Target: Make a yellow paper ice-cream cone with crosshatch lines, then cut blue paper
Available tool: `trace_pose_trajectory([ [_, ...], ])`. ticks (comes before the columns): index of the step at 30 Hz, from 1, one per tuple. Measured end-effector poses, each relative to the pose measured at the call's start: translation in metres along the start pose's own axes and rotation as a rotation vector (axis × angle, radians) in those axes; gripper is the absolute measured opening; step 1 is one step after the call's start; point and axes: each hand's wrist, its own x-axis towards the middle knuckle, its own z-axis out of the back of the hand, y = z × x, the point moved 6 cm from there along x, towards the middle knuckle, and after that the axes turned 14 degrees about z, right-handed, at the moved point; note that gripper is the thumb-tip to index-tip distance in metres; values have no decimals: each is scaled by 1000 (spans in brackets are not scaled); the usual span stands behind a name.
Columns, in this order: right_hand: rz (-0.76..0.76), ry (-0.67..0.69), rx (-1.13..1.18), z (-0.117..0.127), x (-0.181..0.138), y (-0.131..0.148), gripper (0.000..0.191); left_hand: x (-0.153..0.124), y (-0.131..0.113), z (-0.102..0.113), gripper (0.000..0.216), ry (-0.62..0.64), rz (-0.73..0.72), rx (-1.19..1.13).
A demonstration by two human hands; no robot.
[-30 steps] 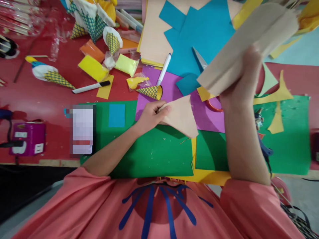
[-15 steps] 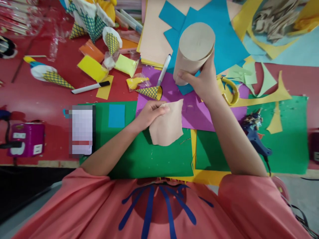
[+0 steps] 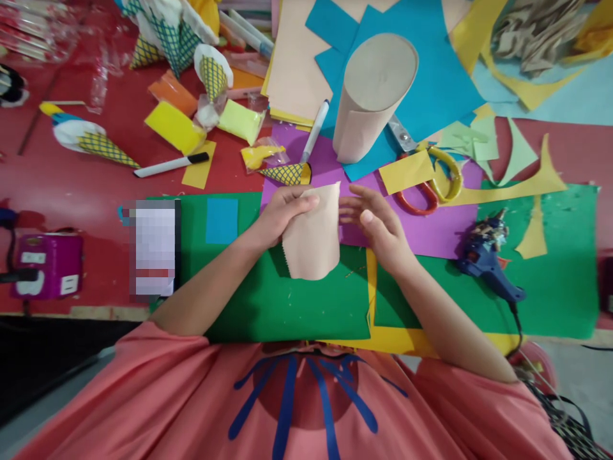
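Note:
My left hand (image 3: 280, 216) pinches the top left edge of a small beige paper piece (image 3: 311, 237) held above the green sheet (image 3: 287, 300). Just to the right of that piece, my right hand (image 3: 376, 223) hovers with fingers spread and holds nothing. A beige paper roll (image 3: 371, 96) stands upright on the blue sheets (image 3: 431, 70) beyond my hands, free of both.
Scissors with red and yellow handles (image 3: 431, 182) lie right of the roll. A blue glue gun (image 3: 486, 259) rests on the green sheet at right. Markers (image 3: 170, 165), patterned paper cones (image 3: 290, 172) and coloured scraps crowd the red table (image 3: 71, 185). A purple box (image 3: 48, 265) sits far left.
My right hand set the beige roll upright on the blue sheets, let go, and came back down beside the paper piece. My left hand kept hold of the piece.

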Motion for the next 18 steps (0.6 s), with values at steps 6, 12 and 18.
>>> trace_pose_trajectory([
  [6,-280,141,176,-7,-8,-14,41,0,7,-2,33,31,15,93],
  [12,-220,-252,49,33,-7,-4,30,-13,-25,17,28,-294,-468,347],
  [18,49,-676,-144,73,-8,10,20,-22,-47,25,51,-670,-604,1057],
])
